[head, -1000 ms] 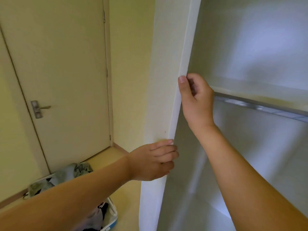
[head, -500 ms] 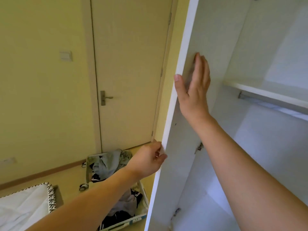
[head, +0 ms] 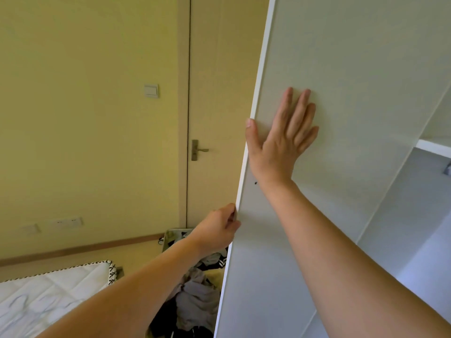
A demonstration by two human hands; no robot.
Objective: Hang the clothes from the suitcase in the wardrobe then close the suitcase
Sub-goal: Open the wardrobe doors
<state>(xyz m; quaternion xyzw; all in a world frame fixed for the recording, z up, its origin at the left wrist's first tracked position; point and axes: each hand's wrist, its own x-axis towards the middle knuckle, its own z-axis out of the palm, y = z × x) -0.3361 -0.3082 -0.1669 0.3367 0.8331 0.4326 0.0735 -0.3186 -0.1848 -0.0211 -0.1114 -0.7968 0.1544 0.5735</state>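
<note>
Right hand (head: 280, 140) presses flat, fingers spread, on the wardrobe door (head: 341, 69). Left hand (head: 217, 230) pinches the door's edge. Below, the suitcase (head: 170, 236) holds clothes (head: 195, 296).

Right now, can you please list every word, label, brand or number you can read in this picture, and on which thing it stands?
None: no readable text appears anywhere.
Light switch: blank plate.
Wall sockets: no marking legible.
Wardrobe door: plain white.
Clothes in the suitcase: stripes only, no readable brand.
</note>
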